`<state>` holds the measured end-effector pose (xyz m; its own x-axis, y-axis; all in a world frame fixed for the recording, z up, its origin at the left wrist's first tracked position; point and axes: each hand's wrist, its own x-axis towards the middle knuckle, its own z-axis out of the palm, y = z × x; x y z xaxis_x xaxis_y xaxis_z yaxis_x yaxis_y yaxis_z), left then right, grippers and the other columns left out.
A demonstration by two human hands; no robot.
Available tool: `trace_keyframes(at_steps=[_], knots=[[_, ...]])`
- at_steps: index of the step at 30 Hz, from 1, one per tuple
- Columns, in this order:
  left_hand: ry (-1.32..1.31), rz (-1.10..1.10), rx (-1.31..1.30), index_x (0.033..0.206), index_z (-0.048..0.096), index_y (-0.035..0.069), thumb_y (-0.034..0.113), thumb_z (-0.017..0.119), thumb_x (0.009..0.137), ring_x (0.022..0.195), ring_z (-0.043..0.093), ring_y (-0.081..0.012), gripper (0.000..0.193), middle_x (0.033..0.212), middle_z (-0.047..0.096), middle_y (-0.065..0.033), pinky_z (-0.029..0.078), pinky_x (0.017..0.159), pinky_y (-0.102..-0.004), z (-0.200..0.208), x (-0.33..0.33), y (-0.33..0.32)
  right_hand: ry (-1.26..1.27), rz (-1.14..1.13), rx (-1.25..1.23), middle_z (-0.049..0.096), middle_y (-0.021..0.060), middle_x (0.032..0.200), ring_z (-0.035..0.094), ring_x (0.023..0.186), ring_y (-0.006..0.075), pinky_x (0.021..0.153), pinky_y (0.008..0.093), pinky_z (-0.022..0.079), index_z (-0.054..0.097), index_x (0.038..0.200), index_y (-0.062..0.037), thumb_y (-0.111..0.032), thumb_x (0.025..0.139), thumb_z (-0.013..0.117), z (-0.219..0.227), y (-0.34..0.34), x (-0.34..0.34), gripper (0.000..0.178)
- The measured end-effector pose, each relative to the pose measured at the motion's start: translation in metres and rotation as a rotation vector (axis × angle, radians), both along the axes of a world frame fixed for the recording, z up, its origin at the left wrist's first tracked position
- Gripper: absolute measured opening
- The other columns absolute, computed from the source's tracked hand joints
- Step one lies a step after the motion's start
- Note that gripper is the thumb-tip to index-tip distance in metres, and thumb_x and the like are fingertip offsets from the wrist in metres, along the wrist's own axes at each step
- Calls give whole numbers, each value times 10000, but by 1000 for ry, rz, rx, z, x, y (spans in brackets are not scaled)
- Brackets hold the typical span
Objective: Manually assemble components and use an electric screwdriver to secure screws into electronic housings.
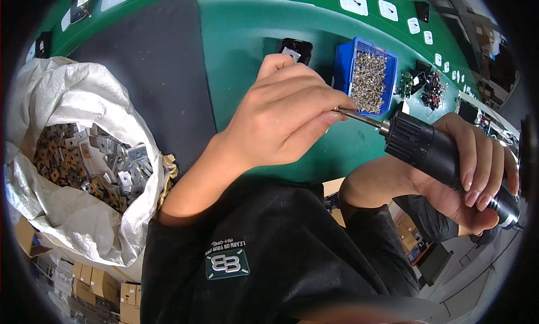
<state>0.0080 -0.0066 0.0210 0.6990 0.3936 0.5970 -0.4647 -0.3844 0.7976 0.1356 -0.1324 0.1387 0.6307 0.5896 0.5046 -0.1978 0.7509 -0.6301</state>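
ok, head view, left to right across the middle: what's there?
White woven sack of metal plates → left hand pinching the bit → blue bin of screws → black electric screwdriver → right hand gripping it.

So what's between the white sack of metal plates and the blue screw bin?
In the head view, a dark grey mat, bare green table, and the left hand pinching the screwdriver's bit lie between sack and bin.

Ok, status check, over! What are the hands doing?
Right hand wrapped around screwdriver. Left hand pinching its bit. Bin of screws just behind.
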Motion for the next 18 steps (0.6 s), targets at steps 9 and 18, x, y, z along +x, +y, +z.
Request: trace_keyframes(at_steps=[9, 18], knots=[[-5, -20, 15, 852, 674, 3, 56, 626, 731, 658, 578, -181, 141, 728, 647, -47, 373, 705, -304, -4, 2, 2, 12, 5, -31, 625, -68, 669, 602, 607, 38, 660, 191, 518, 597, 908, -138, -180, 641, 780, -3, 1, -3, 326], [28, -10, 62, 859, 682, 15, 87, 653, 729, 672, 581, -174, 152, 733, 657, -41, 365, 708, -297, -7, 1, 0, -9, 6, -54, 616, -77, 674, 593, 611, 32, 673, 182, 505, 594, 924, -155, -195, 640, 792, -5, -5, -3, 349]])
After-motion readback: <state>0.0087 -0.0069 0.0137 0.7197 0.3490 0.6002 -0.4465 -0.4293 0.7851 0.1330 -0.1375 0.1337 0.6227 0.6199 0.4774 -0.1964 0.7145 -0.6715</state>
